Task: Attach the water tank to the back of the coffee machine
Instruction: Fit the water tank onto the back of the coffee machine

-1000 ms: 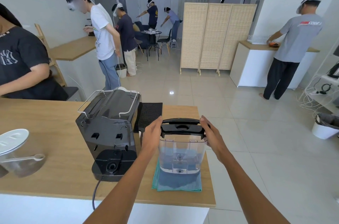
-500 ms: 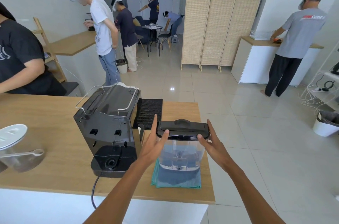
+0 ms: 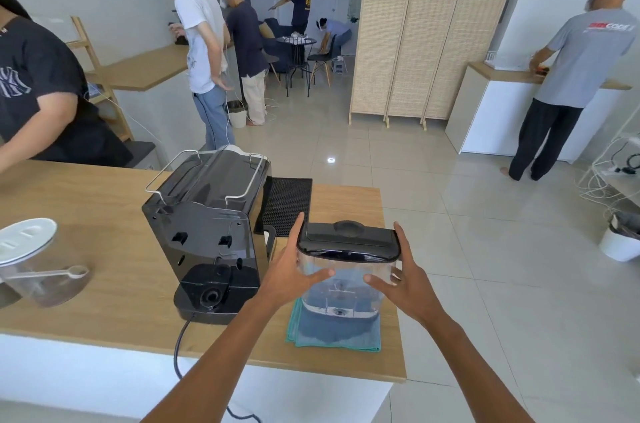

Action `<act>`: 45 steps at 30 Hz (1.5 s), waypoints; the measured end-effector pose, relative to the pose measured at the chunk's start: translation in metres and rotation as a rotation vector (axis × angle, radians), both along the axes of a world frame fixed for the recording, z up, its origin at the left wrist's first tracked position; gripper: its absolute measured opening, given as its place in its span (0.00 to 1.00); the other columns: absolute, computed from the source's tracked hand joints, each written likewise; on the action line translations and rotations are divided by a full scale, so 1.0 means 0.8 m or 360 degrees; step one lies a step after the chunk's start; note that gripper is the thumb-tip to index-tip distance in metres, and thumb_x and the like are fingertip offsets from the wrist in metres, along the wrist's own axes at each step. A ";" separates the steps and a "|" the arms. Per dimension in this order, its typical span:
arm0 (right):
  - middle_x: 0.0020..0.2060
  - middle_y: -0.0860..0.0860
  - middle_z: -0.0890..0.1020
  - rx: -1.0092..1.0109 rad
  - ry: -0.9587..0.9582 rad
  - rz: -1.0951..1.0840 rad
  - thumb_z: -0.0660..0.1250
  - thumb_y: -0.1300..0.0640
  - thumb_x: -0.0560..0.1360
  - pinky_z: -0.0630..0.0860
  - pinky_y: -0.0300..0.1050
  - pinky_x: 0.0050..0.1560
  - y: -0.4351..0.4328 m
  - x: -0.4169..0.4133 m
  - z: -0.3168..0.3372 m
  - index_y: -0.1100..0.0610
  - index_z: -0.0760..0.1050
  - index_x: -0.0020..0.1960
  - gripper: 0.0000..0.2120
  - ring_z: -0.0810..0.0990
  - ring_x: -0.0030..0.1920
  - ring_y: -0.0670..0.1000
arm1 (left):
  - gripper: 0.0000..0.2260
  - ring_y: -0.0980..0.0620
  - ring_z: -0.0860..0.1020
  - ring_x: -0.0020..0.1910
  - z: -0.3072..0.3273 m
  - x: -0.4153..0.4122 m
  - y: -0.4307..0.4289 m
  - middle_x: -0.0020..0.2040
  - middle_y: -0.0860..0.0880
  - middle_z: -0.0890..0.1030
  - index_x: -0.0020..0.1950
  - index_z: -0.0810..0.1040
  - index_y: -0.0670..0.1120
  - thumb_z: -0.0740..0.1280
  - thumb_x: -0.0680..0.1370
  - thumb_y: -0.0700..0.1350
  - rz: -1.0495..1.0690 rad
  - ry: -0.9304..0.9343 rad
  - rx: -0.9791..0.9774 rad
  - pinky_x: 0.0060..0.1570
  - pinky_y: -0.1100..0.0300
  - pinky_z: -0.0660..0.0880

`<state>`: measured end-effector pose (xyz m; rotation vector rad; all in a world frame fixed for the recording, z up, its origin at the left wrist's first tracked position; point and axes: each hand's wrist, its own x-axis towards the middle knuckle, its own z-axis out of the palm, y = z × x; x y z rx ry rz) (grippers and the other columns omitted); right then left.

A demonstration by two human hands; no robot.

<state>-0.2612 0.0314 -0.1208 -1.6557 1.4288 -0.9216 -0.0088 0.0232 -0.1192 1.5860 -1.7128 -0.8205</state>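
Note:
The water tank (image 3: 346, 291) is a clear container with a black lid (image 3: 348, 242). It stands on a folded teal cloth (image 3: 332, 336) at the right end of the wooden counter (image 3: 104, 284). My left hand (image 3: 291, 270) presses its left side and my right hand (image 3: 405, 284) its right side, just under the lid, thumbs on the near face. I cannot tell whether the tank is lifted off the cloth. The black coffee machine (image 3: 204, 214) stands just left of the tank with its back toward me, its rear slots and round base socket (image 3: 209, 296) showing.
A black ribbed mat (image 3: 287, 204) lies behind the tank. The machine's power cord (image 3: 180, 346) hangs over the counter's near edge. A clear jar with a white lid (image 3: 27, 246) and a spoon sit far left. A person in black leans on the counter's far left; others stand beyond.
My hands came off the ends of the tank's lid, opened, then slid down and closed on its clear sides. The raised handle now lies flat.

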 end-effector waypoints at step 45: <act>0.61 0.18 0.69 -0.0334 -0.0203 -0.0039 0.75 0.50 0.70 0.66 0.36 0.68 0.059 0.310 0.053 0.40 0.42 0.79 0.52 0.70 0.64 0.30 | 0.50 0.57 0.77 0.46 0.040 0.285 0.083 0.58 0.71 0.80 0.81 0.56 0.53 0.80 0.66 0.55 0.0221 0.0455 -0.0617 0.50 0.63 0.76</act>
